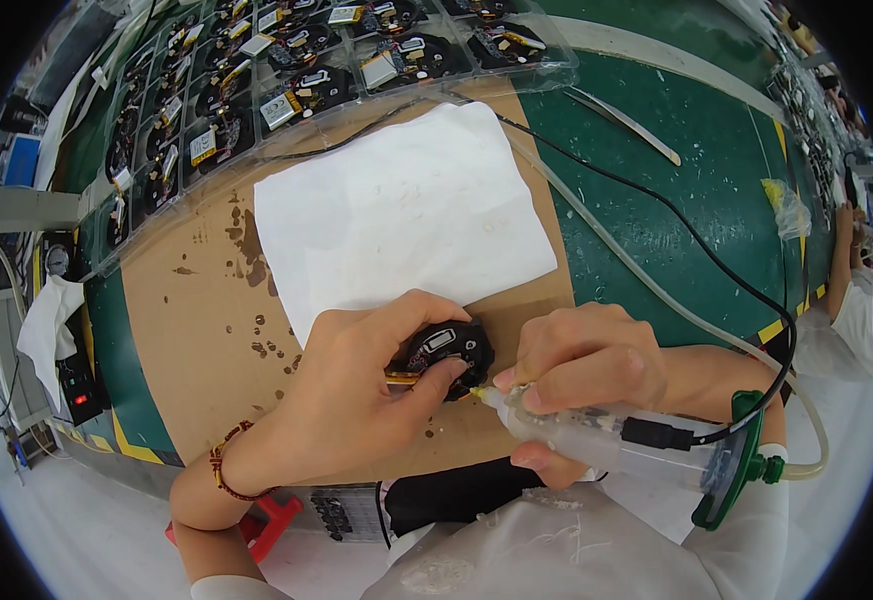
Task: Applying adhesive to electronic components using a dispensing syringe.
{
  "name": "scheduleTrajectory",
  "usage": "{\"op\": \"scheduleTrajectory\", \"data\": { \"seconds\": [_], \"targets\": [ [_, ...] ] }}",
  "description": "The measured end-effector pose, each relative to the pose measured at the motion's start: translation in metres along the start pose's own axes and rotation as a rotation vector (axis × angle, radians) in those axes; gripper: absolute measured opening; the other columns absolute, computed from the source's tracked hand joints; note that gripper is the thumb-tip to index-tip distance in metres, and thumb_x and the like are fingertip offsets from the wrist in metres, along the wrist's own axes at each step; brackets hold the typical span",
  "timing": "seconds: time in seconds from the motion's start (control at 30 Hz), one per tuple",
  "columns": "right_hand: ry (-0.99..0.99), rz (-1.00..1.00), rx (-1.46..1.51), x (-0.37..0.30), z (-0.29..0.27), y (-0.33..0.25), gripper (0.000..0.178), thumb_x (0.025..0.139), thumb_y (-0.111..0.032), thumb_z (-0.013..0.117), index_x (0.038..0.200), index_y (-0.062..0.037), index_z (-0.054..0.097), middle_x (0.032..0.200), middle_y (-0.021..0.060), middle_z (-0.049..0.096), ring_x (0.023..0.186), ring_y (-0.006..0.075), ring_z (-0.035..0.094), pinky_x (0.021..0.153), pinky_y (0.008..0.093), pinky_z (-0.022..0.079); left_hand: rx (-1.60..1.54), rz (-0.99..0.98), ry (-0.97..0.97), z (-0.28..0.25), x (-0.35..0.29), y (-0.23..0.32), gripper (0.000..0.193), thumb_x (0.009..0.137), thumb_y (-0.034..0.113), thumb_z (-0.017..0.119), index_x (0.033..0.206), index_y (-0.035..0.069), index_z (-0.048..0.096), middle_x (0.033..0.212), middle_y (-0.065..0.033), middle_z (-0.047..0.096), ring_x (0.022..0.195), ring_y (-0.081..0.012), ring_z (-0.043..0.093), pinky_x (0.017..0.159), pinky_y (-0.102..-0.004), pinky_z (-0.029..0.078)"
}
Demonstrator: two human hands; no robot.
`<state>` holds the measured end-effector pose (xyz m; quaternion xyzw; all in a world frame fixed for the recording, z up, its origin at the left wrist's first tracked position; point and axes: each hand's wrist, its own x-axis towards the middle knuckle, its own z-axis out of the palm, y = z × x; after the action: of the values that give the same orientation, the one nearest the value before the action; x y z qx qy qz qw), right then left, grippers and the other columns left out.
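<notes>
Near the front of the bench, my left hand (361, 370) grips a small black electronic housing (468, 347) between thumb and fingers. A white oblong part shows on its top, and a gold-coloured strip sticks out by my palm. My right hand (586, 365) is wrapped round a translucent dispensing syringe (596, 430) with a green cap (741, 465) at its rear. Its yellowish tip meets or nearly meets the housing's lower right edge. A black cable plug (656, 433) lies along the barrel. A white sheet of paper (406, 210) lies beyond both hands.
Brown cardboard (191, 330) with dark stains covers part of the green bench (676, 215). Clear trays (246, 155) of similar housings with batteries stand at the back left. Tweezers (626, 125), a hose (616, 250) and a black cable (646, 190) lie to the right. Another person's arm (841, 260) shows far right.
</notes>
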<state>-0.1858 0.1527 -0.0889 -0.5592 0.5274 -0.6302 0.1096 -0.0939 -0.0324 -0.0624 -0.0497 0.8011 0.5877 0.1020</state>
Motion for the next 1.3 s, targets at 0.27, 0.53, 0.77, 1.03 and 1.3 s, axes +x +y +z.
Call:
{"op": "scheduleTrajectory", "data": {
  "seconds": [0.27,0.53,0.77,1.03,1.3],
  "targets": [
    [0.007,0.018,0.012,-0.0003,0.0003,-0.0009,0.047,0.067,-0.016,0.082,0.097,-0.0033,0.048,0.080,0.0152,0.058,0.050,0.0174,0.051,0.043,0.0271,0.043,-0.001,0.026,0.004,0.0010,0.0009,-0.0027,0.023,0.077,0.000,0.066,0.098,-0.001,0.058,0.073,-0.0154,0.065,0.065,-0.0243,0.067,0.058,-0.0290,0.052],
    [0.002,0.025,0.006,0.0007,0.0005,-0.0005,0.046,0.068,-0.016,0.081,0.097,-0.0029,0.048,0.079,0.0150,0.057,0.052,0.0168,0.050,0.043,0.0268,0.042,-0.023,-0.007,-0.003,0.0006,0.0011,-0.0006,0.022,0.077,0.000,0.065,0.098,-0.001,0.058,0.074,-0.0149,0.065,0.064,-0.0224,0.067,0.058,-0.0283,0.052],
    [-0.013,0.037,-0.001,0.0012,-0.0014,-0.0023,0.045,0.068,-0.014,0.080,0.097,-0.0029,0.047,0.079,0.0147,0.055,0.052,0.0165,0.050,0.043,0.0270,0.043,-0.011,-0.016,-0.007,0.0001,0.0012,0.0003,0.022,0.077,0.000,0.065,0.097,-0.001,0.059,0.074,-0.0143,0.065,0.064,-0.0210,0.067,0.058,-0.0276,0.052],
    [-0.014,0.012,0.027,-0.0004,-0.0010,0.0003,0.046,0.066,-0.013,0.081,0.097,-0.0038,0.048,0.078,0.0144,0.057,0.048,0.0178,0.050,0.043,0.0278,0.044,-0.023,0.003,-0.001,0.0008,0.0016,-0.0022,0.022,0.077,0.000,0.065,0.097,-0.001,0.059,0.073,-0.0138,0.065,0.063,-0.0193,0.066,0.057,-0.0273,0.051],
    [-0.033,-0.062,-0.031,-0.0019,-0.0006,0.0014,0.044,0.065,-0.015,0.081,0.095,-0.0030,0.050,0.080,0.0142,0.058,0.048,0.0194,0.052,0.042,0.0284,0.046,-0.047,0.001,0.002,0.0010,0.0007,-0.0029,0.022,0.077,0.001,0.066,0.097,-0.001,0.059,0.074,-0.0138,0.065,0.064,-0.0199,0.067,0.058,-0.0272,0.052]
  ]
}}
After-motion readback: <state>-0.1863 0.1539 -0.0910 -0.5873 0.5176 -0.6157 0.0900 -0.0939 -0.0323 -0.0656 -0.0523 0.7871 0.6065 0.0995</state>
